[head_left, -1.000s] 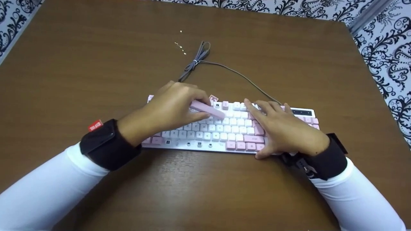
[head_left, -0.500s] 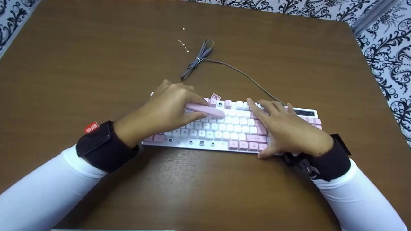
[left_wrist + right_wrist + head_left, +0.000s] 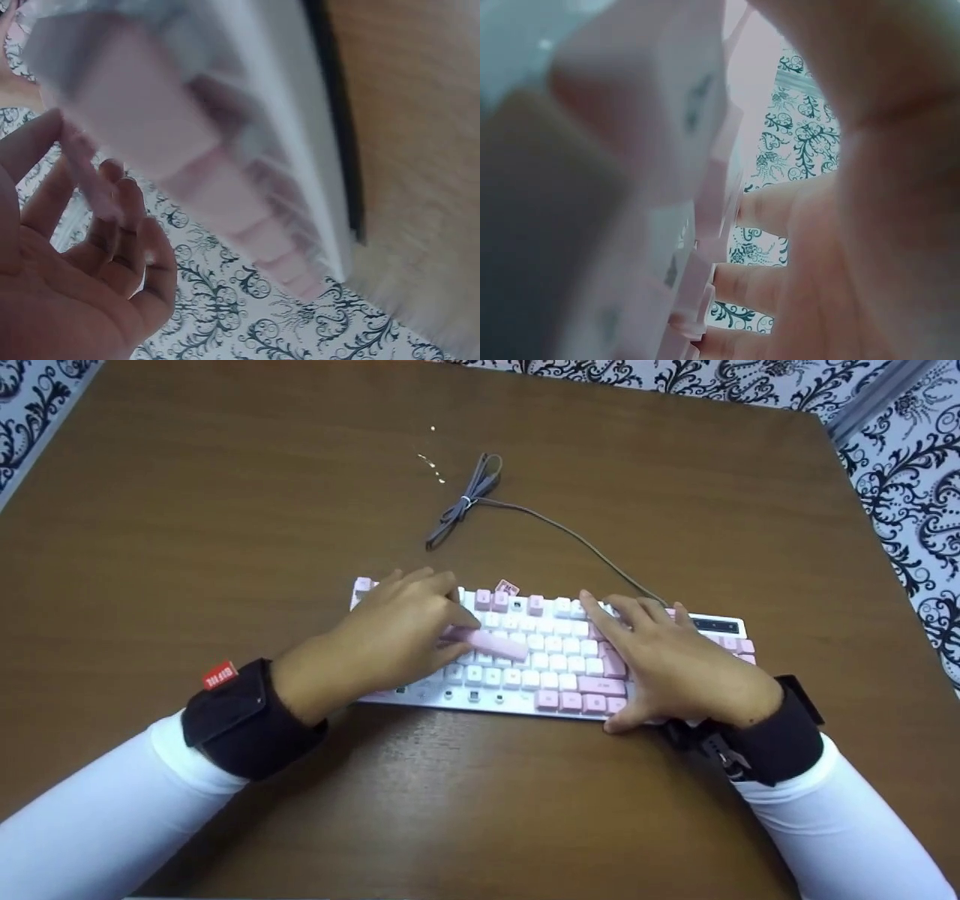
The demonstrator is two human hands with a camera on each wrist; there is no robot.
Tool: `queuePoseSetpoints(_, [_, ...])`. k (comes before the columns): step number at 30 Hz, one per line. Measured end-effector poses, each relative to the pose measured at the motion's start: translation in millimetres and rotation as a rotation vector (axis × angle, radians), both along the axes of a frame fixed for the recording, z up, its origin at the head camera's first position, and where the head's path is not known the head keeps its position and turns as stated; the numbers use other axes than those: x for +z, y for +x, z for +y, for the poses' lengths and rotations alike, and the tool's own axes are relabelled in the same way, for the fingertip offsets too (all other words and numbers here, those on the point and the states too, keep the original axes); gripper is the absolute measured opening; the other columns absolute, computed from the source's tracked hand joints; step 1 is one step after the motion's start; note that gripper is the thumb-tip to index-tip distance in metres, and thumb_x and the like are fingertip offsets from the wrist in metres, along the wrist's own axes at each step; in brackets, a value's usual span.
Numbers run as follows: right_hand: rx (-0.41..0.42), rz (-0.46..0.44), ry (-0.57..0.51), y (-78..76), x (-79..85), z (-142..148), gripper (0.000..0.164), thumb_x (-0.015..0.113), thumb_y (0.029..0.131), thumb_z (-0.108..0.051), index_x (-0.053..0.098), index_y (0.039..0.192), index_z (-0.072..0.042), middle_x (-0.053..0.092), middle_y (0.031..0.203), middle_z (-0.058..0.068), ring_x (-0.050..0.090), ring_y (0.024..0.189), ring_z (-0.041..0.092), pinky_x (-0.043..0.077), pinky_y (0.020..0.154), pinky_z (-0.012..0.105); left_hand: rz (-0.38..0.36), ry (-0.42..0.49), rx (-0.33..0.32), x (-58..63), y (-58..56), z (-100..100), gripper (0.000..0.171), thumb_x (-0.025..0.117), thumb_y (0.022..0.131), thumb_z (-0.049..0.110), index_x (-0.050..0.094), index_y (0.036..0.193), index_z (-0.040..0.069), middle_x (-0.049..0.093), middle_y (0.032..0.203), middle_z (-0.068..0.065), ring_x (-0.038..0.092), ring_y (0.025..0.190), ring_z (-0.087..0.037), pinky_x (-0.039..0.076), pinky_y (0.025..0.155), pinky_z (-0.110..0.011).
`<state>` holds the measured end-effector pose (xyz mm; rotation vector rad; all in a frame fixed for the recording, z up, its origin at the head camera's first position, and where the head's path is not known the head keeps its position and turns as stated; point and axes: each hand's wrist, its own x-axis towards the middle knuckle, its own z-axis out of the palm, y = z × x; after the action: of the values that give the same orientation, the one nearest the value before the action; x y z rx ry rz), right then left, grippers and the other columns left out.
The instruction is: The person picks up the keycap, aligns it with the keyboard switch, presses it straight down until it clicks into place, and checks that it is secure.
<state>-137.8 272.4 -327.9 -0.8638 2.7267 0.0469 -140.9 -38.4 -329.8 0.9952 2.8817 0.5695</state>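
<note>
My left hand [image 3: 409, 634] pinches a long pink spacebar keycap [image 3: 495, 644] between thumb and fingers, over the middle of a white and pink keyboard [image 3: 420, 697]. In the left wrist view the spacebar's end shows as a thin pink strip by the fingers. Along the keyboard's front row, several bare switches [image 3: 474, 697] show where no caps sit; another bare switch [image 3: 517, 605] is in the top row. My right hand [image 3: 667, 667] rests spread across the keyboard's right part, thumb at the front edge, fingers reaching toward the back. In the right wrist view its straight fingers [image 3: 769, 206] touch the pink keys.
A bundled grey cable [image 3: 465, 502] lies behind the keyboard and runs to its back right. A small pink and white piece [image 3: 507, 587] sits at the back edge. Several tiny pale specks [image 3: 433, 465] lie on the brown table [image 3: 225, 510]. Patterned black-and-white covering [image 3: 911, 510] borders the table.
My left hand, with the spacebar, has come down the keyboard toward its front by a key row or so. The right hand stays in place on the keyboard.
</note>
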Motion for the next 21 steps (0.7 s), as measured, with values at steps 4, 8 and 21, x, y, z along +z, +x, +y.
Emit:
queuePoseSetpoints(4, [0.005, 0.005, -0.001, -2.2, 1.7, -1.7, 0.14, 0.09, 0.056, -0.057, 0.008, 0.161, -0.013, 0.033, 0.153, 0.023, 0.036, 0.139, 0.044, 0.028, 0.102, 0.079, 0.076, -0.009, -0.053, -0.3, 5.6, -1.9, 0.005, 0.074, 0.089, 0.021, 0.077, 0.087, 0.017, 0.066, 0.092, -0.004, 0.062, 0.091, -0.027, 0.047, 0.096, -0.065])
queuePoseSetpoints(8, [0.009, 0.019, 0.003, -2.3, 1.8, -2.3, 0.141, 0.09, 0.054, -0.057, 0.01, 0.161, -0.012, 0.034, 0.152, 0.023, 0.037, 0.138, 0.044, 0.029, 0.101, 0.079, 0.158, 0.022, -0.11, -2.2, 11.9, -1.0, 0.014, 0.074, 0.089, 0.02, 0.069, 0.076, 0.015, 0.066, 0.079, 0.0, 0.062, 0.074, -0.021, 0.05, 0.075, -0.049])
queuePoseSetpoints(21, [-0.02, -0.006, 0.009, 0.3, -0.1, -0.9, 0.141, 0.089, 0.055, -0.059, 0.008, 0.161, -0.013, 0.033, 0.153, 0.022, 0.036, 0.138, 0.043, 0.028, 0.103, 0.077, 0.387, -0.007, -0.186, -9.5, 36.7, 9.8, 0.014, 0.071, 0.085, 0.015, 0.068, 0.071, 0.016, 0.055, 0.065, 0.002, 0.053, 0.057, -0.019, 0.043, 0.053, -0.036])
